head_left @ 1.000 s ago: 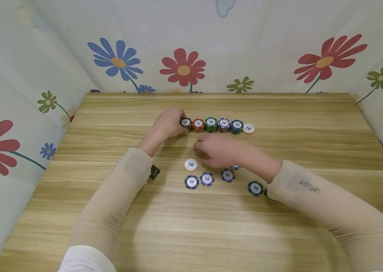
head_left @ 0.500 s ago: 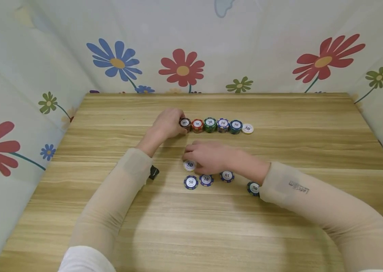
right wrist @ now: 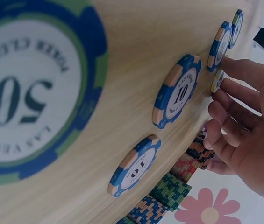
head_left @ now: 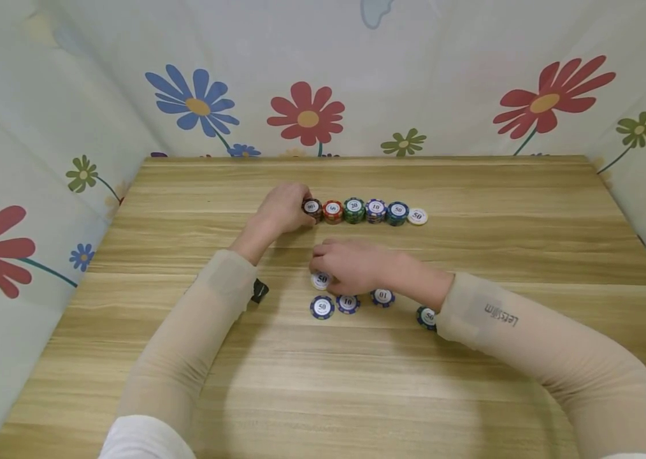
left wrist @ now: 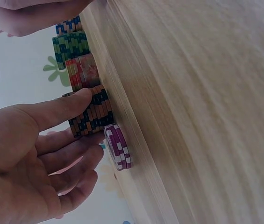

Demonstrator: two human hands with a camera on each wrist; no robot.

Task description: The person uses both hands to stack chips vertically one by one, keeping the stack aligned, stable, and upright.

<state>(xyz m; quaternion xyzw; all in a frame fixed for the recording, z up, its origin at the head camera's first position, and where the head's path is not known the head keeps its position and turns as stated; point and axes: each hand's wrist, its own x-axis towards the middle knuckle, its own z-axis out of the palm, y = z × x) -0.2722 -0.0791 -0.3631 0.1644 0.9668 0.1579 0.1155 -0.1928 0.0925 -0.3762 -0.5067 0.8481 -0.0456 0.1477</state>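
Note:
My left hand holds the side of a stack of black poker chips marked 100, thumb near and a finger behind. In the left wrist view, a short stack of purple chips stands by the fingers; the hand hides it from the head view. My right hand is low over the table, thumb and forefinger pinching the edge of a flat white poker chip marked 50. Close by lie a blue-and-green 50 chip and two blue 10 chips, one nearer the hand, the other further right.
Rightward from the black stack run red, green, blue and blue-green stacks, then white chips. Another 50 chip lies partly under the right sleeve. Flowered curtains enclose the wooden table.
My right hand has come left and slightly nearer, its fingers now at the white 50 chip. The left hand stays at the black stack.

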